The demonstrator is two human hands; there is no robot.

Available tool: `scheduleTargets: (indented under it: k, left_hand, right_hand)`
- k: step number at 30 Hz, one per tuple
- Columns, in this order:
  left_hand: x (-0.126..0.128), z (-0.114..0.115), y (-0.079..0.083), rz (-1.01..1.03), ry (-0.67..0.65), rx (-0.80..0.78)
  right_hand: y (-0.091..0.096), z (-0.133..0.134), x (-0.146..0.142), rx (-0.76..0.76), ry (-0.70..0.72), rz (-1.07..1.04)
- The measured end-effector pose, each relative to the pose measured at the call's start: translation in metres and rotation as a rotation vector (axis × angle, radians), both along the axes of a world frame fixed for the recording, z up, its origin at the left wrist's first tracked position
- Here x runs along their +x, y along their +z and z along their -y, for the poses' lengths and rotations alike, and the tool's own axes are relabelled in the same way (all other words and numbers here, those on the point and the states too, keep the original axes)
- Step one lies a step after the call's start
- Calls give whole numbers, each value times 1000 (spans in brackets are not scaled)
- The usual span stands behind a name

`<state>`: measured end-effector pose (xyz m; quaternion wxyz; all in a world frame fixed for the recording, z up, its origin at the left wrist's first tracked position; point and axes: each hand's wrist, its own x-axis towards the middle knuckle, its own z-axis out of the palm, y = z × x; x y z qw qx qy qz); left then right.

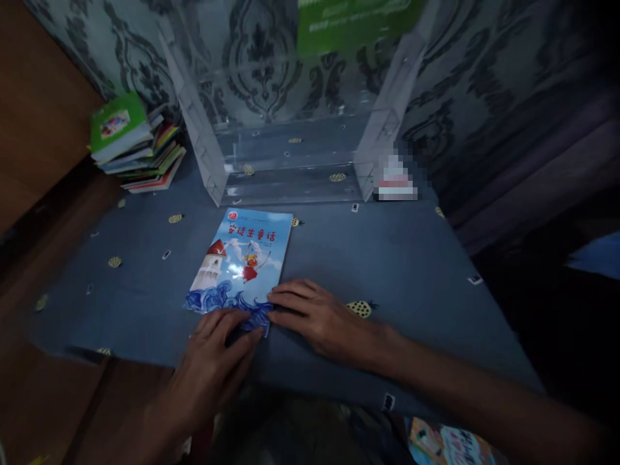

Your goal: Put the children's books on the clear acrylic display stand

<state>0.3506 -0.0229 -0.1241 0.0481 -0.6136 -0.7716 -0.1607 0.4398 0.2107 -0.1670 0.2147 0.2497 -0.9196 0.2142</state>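
- The picture book [241, 265] lies flat and face up on the blue cloth [397, 258] in front of me. Its cover shows a white lighthouse, blue waves and a small red figure under red lettering.
- It sits slightly askew, with its far edge near the clear stand and its near edge under my fingers.
- My left hand [213, 355] rests palm down with the fingers stretched out. The fingertips lie on the book's near edge over the printed waves — laid flat on it, not closed around anything.
- My right hand [314, 316] is also flat and spread. Its fingertips touch the book's near right corner, and the palm rests on the cloth just beside the book.
- The fingertips of both hands almost meet at that corner.
- The cloth is dotted with small yellow spotted shapes; one of them [359, 309] shows just beyond my right wrist.
- Behind the book stands a clear plastic stand [290, 174] with sloping side walls and a low shelf. The patterned wall shows through it.
- A green sign [356, 22] hangs at the top of the stand — its print is too blurred to read.
- At the far left, a stack of thin books [133, 145] lies on the cloth with a green cover on top, well apart from my hands.
- Another colourful book [450, 445] peeks out below the table's near edge, under my right forearm.
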Motion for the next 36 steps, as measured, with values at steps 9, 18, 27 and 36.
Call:
scheduleTargets:
  k: [9, 18, 27, 36]
  left_hand:
    - [-57, -71, -5, 54, -123, -74]
    - [-106, -138, -13, -47, -183, -154]
    - [-110, -153, -13, -17, -204, -112]
    - [-108, -150, -19, -51, -170, -86]
  right_hand:
    - [-1, 0, -1, 52, -37, 28]
    - [5, -2, 3, 51, -33, 113]
    - [8, -1, 1, 83, -34, 124]
    - [18, 20, -13, 161, -112, 152]
